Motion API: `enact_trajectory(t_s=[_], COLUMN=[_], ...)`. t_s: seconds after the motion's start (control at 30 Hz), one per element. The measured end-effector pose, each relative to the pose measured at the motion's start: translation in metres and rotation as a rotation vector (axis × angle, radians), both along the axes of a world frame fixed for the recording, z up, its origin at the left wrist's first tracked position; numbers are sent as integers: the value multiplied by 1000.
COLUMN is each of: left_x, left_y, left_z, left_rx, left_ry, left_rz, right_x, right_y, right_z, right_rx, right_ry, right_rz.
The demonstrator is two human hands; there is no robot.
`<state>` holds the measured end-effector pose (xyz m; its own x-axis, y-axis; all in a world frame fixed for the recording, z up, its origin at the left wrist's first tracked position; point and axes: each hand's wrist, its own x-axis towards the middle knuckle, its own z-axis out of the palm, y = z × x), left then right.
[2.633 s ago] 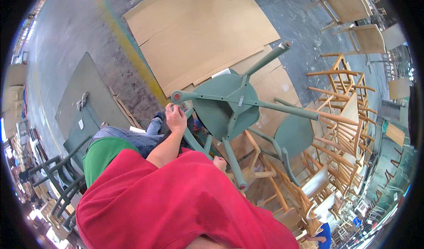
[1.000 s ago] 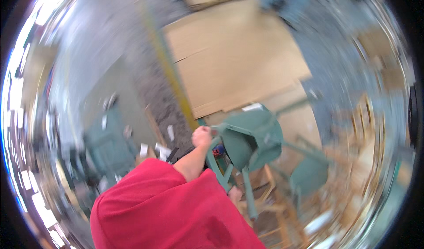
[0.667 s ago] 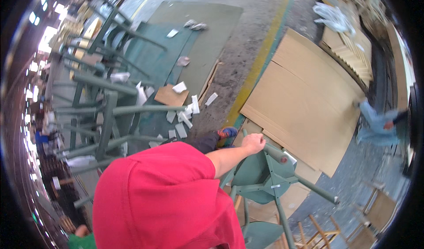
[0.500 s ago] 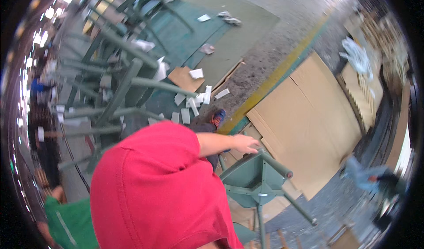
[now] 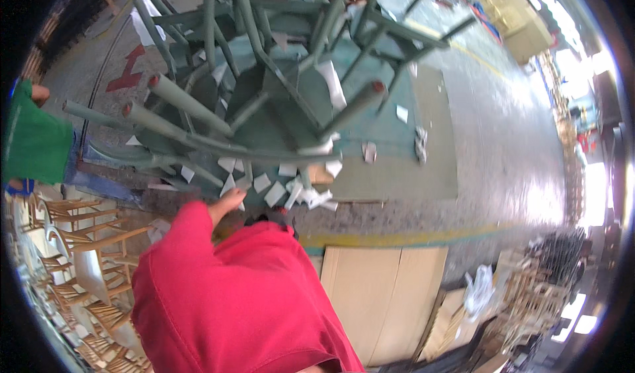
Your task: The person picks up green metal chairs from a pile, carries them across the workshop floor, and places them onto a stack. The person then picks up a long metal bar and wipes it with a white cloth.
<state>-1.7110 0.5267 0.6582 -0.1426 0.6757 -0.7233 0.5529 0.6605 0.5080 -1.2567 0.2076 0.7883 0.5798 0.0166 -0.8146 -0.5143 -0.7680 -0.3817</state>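
My left hand reaches out of a red sleeve, low beside the stack of green chairs. It is small and blurred, so whether its fingers hold anything cannot be made out. Just above it are a chair's lower legs and scattered white pieces of packing, which lie on the green mat around my foot. The chairs are upturned and piled together, with legs pointing up and toward me. My right hand is out of sight; my red shirt covers much of the lower middle.
Flattened cardboard lies at lower right, beyond a yellow floor line. Wooden chairs stand at the left, near a person in a green shirt. A clear plastic bag rests on stacked card at right.
My view has swung left, bringing the pile of green chairs to the front. The single green chair beside my hand has left the view, and my right hand with it.
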Motion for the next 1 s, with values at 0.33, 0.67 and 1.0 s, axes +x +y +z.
enact_trajectory(t_s=[0.33, 0.67, 1.0], left_x=[-2, -29, -58], left_y=[20, 80, 145], left_z=[178, 277, 321], left_rx=[675, 885, 543], left_ry=[-427, -521, -538], left_rz=[1192, 911, 762], right_x=[-59, -98, -100], right_y=[430, 525, 536], right_z=[137, 183, 192], right_rx=[704, 829, 763], right_ry=[139, 673, 672], right_rz=[452, 592, 628])
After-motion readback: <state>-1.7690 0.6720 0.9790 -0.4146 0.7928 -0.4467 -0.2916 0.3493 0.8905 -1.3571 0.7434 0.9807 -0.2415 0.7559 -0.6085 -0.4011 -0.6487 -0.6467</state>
